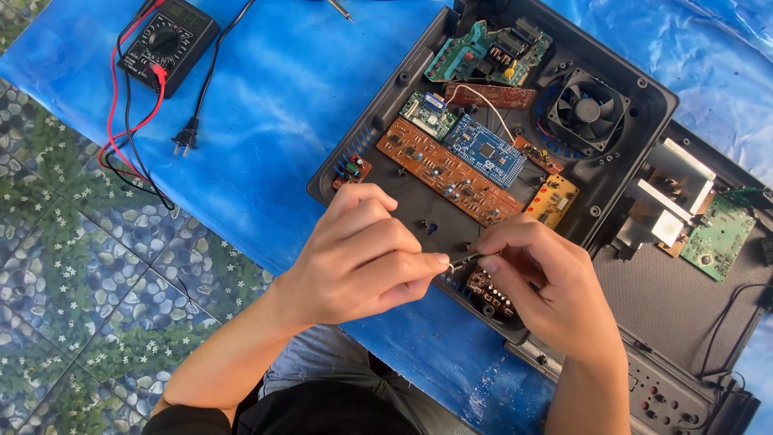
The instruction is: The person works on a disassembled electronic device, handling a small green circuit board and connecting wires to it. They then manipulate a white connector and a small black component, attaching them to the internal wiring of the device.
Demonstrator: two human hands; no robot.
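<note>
Head view: blue sheet [282, 97] under a black plastic housing [654, 121] packed with a cooling fan [588, 109] and a long brown circuit board [447, 171]. At its near edge, left hand [358, 258] and right hand [547, 286] both pinch a small metal part [465, 260] between fingertips.

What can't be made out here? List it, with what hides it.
Head view only:
- Small metal part pinched between left hand and right hand: too small, fingertips cover its ends.
- Small board under the right hand: mostly covered.
- Grey panel: cut by bottom edge.
- Multimeter: top cut off.
</note>
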